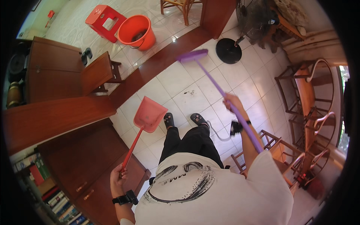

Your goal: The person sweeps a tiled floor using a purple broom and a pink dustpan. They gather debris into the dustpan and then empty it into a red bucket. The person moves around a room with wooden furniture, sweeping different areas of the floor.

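Observation:
My right hand (pixel 234 102) grips the purple handle of a broom (pixel 215 81). The broom's purple head reaches out to the wooden threshold (pixel 166 59), beside a fan's round base. In my left hand (pixel 119 175) is the red handle of a long-handled dustpan (pixel 150 114). Its pink pan is held to the left of my feet, open side facing away from me; whether it touches the floor I cannot tell. A small scatter of dark debris (pixel 189 92) lies on the white floor tiles (pixel 180 80) between the pan and the broom.
Past the threshold stand an orange bucket (pixel 152 39) and a red plastic stool (pixel 98 15). A pedestal fan's black base (pixel 228 51) is at the upper right. Wooden chairs (pixel 306 92) line the right side. Wooden cabinets (pixel 76 152) and a bookshelf (pixel 60 202) flank my left.

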Motion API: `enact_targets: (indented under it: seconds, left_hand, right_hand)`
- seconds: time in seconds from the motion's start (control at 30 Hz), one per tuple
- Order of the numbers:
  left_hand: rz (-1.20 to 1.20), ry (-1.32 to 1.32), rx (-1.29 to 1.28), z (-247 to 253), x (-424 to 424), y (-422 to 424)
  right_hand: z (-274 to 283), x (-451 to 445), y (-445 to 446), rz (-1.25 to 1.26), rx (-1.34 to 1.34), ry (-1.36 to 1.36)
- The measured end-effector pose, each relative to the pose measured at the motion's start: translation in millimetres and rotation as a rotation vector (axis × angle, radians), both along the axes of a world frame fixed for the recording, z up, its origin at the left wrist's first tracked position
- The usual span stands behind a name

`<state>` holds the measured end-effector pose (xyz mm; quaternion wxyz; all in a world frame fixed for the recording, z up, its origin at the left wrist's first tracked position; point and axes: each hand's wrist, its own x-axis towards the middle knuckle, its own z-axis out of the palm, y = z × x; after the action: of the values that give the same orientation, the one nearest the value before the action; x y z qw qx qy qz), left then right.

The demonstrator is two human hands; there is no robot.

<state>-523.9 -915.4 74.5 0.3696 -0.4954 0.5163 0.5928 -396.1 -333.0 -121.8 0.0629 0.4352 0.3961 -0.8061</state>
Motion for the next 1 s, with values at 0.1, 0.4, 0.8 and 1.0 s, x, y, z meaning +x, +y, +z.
enact_targets:
  seconds: [0.1, 0.4, 0.8, 1.0]
  left_hand:
    - [-0.152, -0.012, 0.074, -17.9, -41.1, -1.2]
    - [-0.510, -0.150, -0.020, -139.5, -161.8, 33.4]
    - [-0.425, -0.254, -0.102, -202.6, -231.2, 173.6]
    - [-0.381, -0.147, 0.055, -201.1, -221.6, 240.5]
  right_hand:
    - [35.7, 67.6, -68.6, -0.064, -0.104, -0.128]
    - [136.5, 107.6, -209.2, -0.456, -0.239, -0.067]
    - [108.5, 51.8, -193.4, 0.037, 0.139, -0.449]
    - [114.5, 25.1, -265.6, -0.044, -0.194, -0.310]
